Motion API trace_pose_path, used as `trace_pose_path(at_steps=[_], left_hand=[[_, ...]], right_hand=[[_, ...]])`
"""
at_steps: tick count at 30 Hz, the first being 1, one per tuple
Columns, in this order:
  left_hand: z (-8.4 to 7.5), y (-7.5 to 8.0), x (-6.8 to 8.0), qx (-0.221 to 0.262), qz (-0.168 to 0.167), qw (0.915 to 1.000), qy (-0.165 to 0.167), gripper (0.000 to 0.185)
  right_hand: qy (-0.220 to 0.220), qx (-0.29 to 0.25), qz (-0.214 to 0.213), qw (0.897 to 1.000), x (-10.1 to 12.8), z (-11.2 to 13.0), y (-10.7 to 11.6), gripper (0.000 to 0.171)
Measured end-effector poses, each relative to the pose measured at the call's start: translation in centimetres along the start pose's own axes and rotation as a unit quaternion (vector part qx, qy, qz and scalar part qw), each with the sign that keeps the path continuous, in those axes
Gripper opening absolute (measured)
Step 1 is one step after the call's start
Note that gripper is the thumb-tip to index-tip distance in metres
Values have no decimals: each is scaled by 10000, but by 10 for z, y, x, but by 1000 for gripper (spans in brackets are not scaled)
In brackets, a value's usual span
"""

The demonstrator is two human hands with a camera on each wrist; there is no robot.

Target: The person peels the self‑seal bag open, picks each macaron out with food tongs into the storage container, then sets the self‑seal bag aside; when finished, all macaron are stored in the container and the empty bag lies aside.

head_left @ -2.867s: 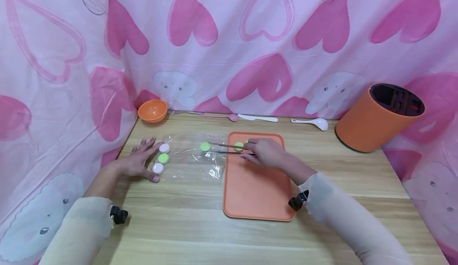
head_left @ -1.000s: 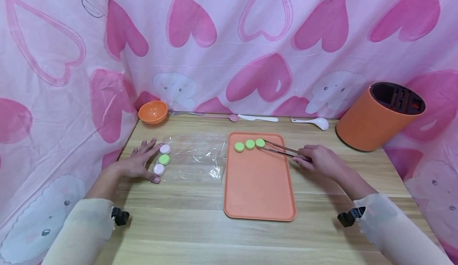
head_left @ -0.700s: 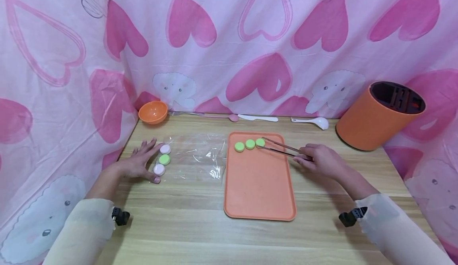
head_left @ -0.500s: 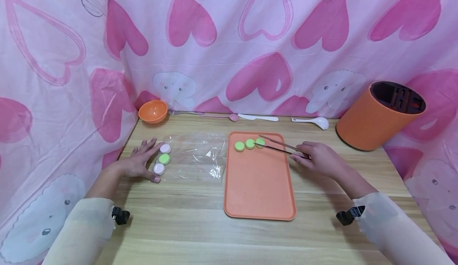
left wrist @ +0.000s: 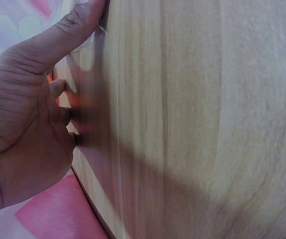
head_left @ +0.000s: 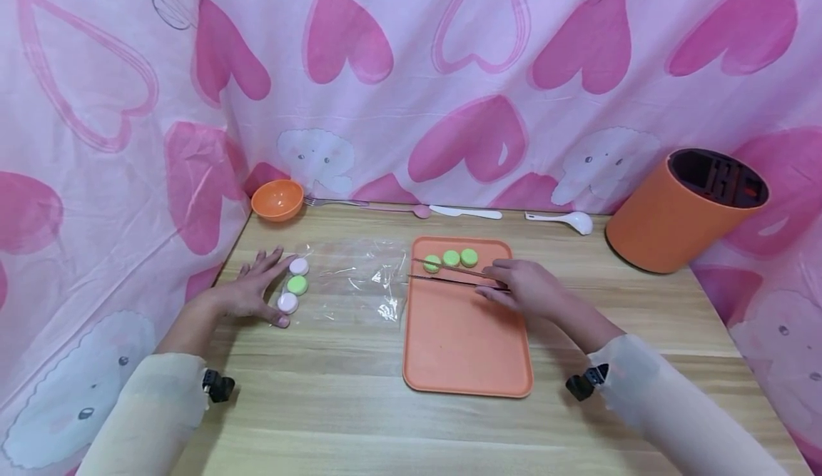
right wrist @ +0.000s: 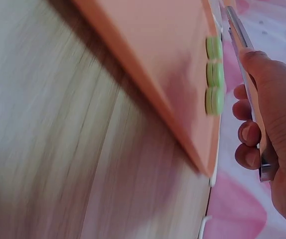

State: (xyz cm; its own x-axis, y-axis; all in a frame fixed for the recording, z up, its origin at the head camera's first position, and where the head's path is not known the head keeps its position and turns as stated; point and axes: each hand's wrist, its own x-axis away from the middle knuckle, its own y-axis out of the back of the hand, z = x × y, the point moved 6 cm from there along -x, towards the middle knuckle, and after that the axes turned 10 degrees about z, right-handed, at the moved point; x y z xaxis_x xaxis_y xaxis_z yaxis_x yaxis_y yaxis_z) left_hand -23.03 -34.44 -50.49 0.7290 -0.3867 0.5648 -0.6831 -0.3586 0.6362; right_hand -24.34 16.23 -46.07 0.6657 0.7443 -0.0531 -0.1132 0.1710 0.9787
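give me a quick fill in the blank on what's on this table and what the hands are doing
1. The right hand holds a pair of metal ____.
2. On the orange tray lie ____ green discs in a row.
3. The left hand rests flat beside a column of discs on the clear plastic bag; the middle disc is ____.
4. The orange bowl stands at the table's far ____ corner.

Missing words: tongs; three; green; left

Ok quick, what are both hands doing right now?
Left hand: open, fingers spread flat on the table, touching the plastic bag.
Right hand: gripping metal tongs over the orange tray.
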Motion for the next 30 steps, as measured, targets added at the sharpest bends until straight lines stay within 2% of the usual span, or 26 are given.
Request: trace_pose_path(at_steps=[7, 12, 19, 24, 30], left_hand=[[-1, 0, -2, 60, 17, 10000, -29, 138], [-1, 0, -1, 54, 29, 10000, -40, 138], [2, 1, 0, -38, -4, 10000, -12, 137], [2, 1, 0, -24, 0, 10000, -20, 138], [0, 1, 0, -30, -6, 10000, -84, 137]], right_hand=[[422, -69, -120, 9990, -20, 18, -7, 27], [530, -39, -123, 9985, -33, 26, -14, 28], [457, -162, 210, 9986, -53, 41, -24, 26], [421, -55, 436, 9981, -69, 53, -33, 26], [713, -216, 667, 9950, -88, 71, -42, 21]])
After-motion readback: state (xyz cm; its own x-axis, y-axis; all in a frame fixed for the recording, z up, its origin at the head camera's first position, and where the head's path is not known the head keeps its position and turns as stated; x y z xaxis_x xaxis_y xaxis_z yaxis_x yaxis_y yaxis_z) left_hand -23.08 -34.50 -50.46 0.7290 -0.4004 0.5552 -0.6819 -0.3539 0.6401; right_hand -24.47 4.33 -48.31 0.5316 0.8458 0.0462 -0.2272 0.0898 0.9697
